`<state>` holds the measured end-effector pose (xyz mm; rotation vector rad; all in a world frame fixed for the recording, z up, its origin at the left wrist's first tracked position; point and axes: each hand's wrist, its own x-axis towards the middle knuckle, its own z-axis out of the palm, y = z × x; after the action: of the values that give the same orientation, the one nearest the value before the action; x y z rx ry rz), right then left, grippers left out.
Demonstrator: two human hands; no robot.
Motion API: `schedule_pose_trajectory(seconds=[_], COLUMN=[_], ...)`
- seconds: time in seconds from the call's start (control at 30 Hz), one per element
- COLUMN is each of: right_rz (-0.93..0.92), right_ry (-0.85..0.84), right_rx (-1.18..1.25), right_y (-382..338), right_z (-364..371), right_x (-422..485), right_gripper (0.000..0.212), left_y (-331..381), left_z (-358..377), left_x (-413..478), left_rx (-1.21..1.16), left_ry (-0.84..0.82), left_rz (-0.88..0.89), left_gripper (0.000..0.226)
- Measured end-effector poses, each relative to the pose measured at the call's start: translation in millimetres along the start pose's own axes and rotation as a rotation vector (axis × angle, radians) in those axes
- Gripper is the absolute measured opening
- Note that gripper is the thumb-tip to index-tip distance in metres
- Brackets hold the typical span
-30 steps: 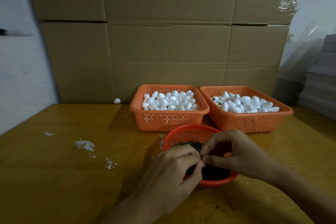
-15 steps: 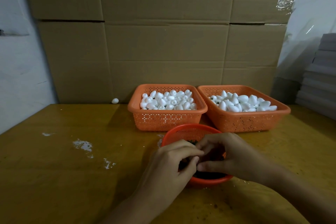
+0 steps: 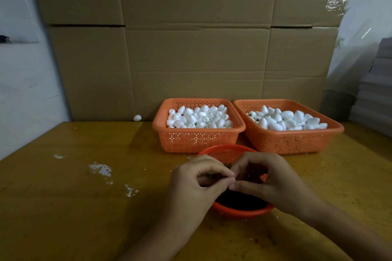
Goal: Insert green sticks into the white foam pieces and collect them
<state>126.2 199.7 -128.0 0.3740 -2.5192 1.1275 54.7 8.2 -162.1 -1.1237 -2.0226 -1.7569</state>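
Your left hand (image 3: 191,190) pinches few green sticks (image 3: 213,175) over round basket (image 3: 224,151); right hand (image 3: 277,184) curled against it, hold cannot tell. Foam pieces (image 3: 198,117) wait in 2 rear baskets (image 3: 197,141); much insertion seems left.

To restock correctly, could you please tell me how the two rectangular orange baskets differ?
The left basket holds small foam pieces; the right basket holds larger ones. The right basket shows dark green bits among its pieces; the left basket shows none. Both are orange, perforated and rectangular.
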Motion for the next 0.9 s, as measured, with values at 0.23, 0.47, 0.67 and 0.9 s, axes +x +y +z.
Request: schedule_pose_trajectory(seconds=[0.23, 0.47, 0.67, 0.9], right_rz=[0.015, 0.072, 0.080, 0.090], right_ry=[-0.033, -0.024, -0.012, 0.004], right_rx=[0.081, 0.045, 0.064, 0.044], right_y=[1, 3, 0, 4], right_z=[-6, -4, -1, 1], right_x=[-1, -1, 0, 0], right_gripper=[0.020, 0.025, 0.026, 0.027], left_y=[3, 8, -15, -39], left_z=[3, -10, -37, -33], left_x=[-2, 37, 128, 168], left_rx=[0.005, 0.279, 0.988, 0.962], left_ry=[0.047, 0.104, -0.336, -0.728], left_rz=[-0.027, 0.198, -0.178, -0.559], left_gripper=[0.010, 0.030, 0.056, 0.079])
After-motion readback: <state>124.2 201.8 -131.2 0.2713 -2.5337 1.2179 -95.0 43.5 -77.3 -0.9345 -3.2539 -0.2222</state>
